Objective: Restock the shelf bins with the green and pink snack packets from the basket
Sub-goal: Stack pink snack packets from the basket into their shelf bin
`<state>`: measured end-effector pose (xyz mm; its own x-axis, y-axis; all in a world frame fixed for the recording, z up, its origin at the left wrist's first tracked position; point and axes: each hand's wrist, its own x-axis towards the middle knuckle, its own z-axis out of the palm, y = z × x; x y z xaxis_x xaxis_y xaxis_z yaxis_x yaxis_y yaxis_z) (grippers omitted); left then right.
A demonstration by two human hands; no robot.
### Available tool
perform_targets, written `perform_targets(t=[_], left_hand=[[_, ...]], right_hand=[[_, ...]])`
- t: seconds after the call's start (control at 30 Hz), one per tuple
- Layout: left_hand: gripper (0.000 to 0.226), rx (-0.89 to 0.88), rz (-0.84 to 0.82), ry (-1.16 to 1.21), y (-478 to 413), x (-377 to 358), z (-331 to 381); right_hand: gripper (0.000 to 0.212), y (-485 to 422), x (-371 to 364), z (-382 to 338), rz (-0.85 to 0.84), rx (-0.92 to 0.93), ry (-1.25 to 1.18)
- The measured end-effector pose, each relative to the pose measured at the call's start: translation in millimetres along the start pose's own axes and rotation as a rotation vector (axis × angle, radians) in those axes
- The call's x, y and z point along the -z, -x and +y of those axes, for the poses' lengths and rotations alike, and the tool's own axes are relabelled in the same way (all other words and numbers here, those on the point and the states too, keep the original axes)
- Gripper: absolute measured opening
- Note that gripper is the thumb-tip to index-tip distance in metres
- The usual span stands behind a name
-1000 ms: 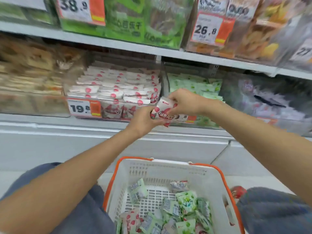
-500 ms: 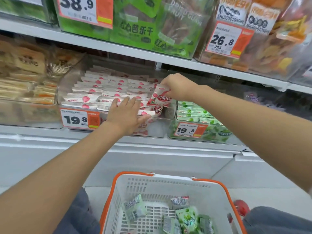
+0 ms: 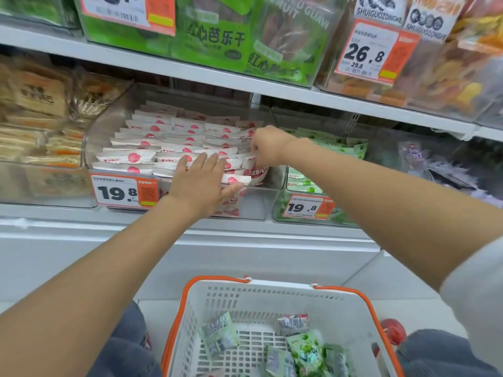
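Right hand [image 3: 268, 145] pinches pink packet [image 3: 256, 170]; left hand [image 3: 200, 185] flat on stack [image 3: 152, 156]

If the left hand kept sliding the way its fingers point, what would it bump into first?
Most likely more pink snack packets: the left hand lies flat over the front rows of their clear bin, fingers aimed at the rows behind.

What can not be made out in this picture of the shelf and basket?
Head view:
- Right hand: its own back hides the fingertips; grip on a pink packet unclear.
- Basket: near part cut off by the bottom edge.
- Green packet bin: partly hidden by the right forearm.
- Top price tag: cut by the top edge.
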<state>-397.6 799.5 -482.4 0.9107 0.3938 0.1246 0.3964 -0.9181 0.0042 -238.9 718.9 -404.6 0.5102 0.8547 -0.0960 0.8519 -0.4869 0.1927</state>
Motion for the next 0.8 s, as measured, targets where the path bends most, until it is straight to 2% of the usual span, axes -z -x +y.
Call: perform_targets(t=[0.1,0.23,0.3,0.37,0.43,0.5,0.53,0.6,0.67,0.73,0.8], left_hand=[[0.079,-0.002,-0.013,0.003,0,1,1],[0.077,0.000,-0.002,0.028,1,1,2],[0.075,0.002,0.024,0.052,2,1,2],[0.072,0.002,0.104,0.094,5,2,4],[0.059,-0.006,0.264,0.135,10,7,11],[0.033,-0.003,0.438,0.204,18,13,23],[0.021,0.009,0.466,0.269,23,14,31],[0.012,0.058,0.365,0.449,37,6,48],[0.015,0.140,0.125,0.566,51,-19,63],[0.013,0.192,-0.160,0.537,69,-53,74],[0.013,0.178,-0.383,0.458,92,-90,82]], right_hand=[[0.034,4,-11,-5,-0.011,-0.031,0.062],[0.034,3,-19,-11,0.035,-0.039,0.097],[0.027,6,-15,-10,0.047,-0.038,0.062],[0.008,10,-12,-6,0.110,-0.036,-0.021],[0.012,21,-16,0,0.223,-0.036,-0.145],[0.013,45,-23,3,0.363,-0.031,-0.273],[0.013,61,-27,3,0.419,-0.027,-0.332],[0.013,93,-46,2,0.474,-0.020,-0.436],[0.013,121,-80,0,0.462,-0.040,-0.548],[0.012,147,-126,0,0.337,-0.112,-0.658],[0.013,175,-178,-2,0.102,-0.176,-0.728]])
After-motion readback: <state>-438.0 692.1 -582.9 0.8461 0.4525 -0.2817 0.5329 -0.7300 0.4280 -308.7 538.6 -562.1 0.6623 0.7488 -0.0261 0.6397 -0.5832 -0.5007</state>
